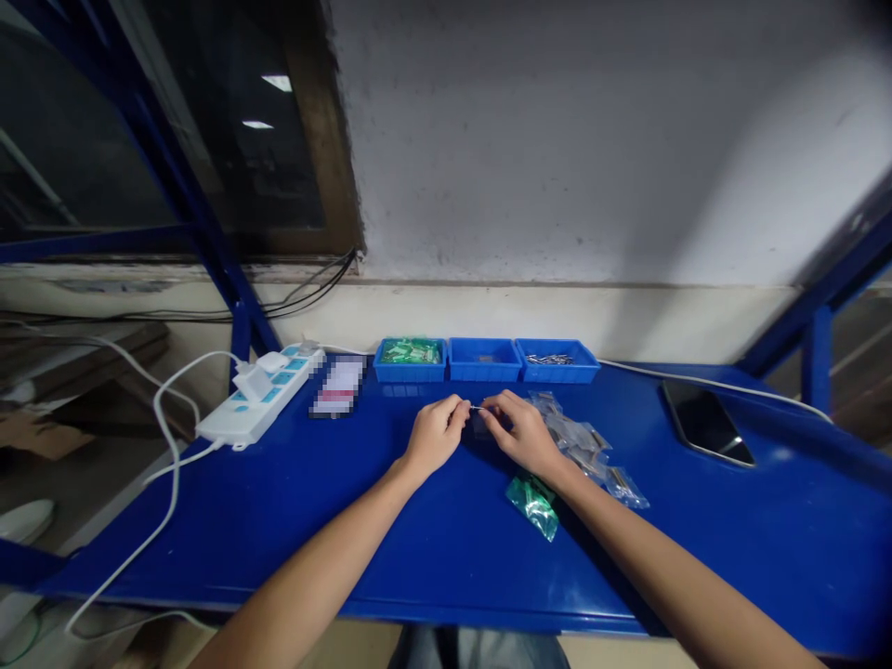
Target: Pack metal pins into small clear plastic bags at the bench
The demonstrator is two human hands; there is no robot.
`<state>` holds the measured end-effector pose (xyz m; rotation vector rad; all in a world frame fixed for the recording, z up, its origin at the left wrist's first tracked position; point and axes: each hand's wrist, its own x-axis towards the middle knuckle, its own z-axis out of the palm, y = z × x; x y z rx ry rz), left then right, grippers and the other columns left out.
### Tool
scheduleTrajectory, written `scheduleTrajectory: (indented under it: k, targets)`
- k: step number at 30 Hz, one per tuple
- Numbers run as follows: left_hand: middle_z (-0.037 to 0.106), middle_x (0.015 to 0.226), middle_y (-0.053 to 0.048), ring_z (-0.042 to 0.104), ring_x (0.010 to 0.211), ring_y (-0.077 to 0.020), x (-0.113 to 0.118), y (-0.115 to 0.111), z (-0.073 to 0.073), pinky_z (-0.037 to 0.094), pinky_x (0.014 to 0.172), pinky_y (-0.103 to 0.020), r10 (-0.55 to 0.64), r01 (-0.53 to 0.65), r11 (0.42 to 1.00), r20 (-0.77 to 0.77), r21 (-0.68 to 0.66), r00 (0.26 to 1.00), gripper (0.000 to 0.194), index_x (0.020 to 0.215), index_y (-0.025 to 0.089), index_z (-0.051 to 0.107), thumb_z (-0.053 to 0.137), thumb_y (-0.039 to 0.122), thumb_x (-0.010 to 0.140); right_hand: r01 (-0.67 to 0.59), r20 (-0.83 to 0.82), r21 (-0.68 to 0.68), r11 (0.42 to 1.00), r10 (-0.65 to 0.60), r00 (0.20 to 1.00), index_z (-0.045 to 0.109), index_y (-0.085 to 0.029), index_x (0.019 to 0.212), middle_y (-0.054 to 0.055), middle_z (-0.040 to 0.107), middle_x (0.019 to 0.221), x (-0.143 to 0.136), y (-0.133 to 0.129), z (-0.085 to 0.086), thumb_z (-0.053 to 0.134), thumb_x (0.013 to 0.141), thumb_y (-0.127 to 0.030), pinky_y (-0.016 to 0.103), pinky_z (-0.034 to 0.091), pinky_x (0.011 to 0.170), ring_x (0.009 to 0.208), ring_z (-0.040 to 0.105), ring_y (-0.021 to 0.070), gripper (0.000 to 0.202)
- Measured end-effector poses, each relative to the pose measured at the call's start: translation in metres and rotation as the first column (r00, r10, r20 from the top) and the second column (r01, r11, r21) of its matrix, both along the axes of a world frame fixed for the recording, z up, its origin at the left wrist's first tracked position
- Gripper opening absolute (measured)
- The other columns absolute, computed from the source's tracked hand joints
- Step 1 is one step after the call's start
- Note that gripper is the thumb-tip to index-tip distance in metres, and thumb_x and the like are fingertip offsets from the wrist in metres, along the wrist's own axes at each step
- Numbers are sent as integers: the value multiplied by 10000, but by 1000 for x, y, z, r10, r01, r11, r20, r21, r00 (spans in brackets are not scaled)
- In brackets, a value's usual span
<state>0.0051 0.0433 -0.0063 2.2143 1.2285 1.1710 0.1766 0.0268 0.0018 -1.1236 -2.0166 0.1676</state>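
Two hands (438, 431) (519, 429), thin piece (476, 407) pinched between, open tabletop (432, 548) toward front edge (446, 621)

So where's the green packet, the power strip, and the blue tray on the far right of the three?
Green packet (534, 508): head view, middle of its shiny wrapping.
Power strip (270, 397): head view, its white body.
Far-right blue tray (561, 373): head view, its front wall.

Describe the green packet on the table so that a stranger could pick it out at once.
On the blue table, find the person's right forearm and look along its inner side, just nearer the camera than the right hand. There lies a shiny, crinkled green packet. Its colour sets it apart from the clear packets across the forearm.
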Motion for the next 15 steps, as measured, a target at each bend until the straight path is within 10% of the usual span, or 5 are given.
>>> scheduleTrajectory:
  k: [15]
  targets:
    - [581, 1208, -40, 467, 1140, -240, 4, -4, -1, 344, 920, -395, 47, -29, 997, -274, 70, 961, 355, 1189, 255, 517, 536, 329, 842, 263, -18, -9, 965, -263, 965, 571, -196, 726, 17, 520, 740, 3, 3, 1, 450, 891, -315, 246, 391, 617, 639, 529, 137, 237]
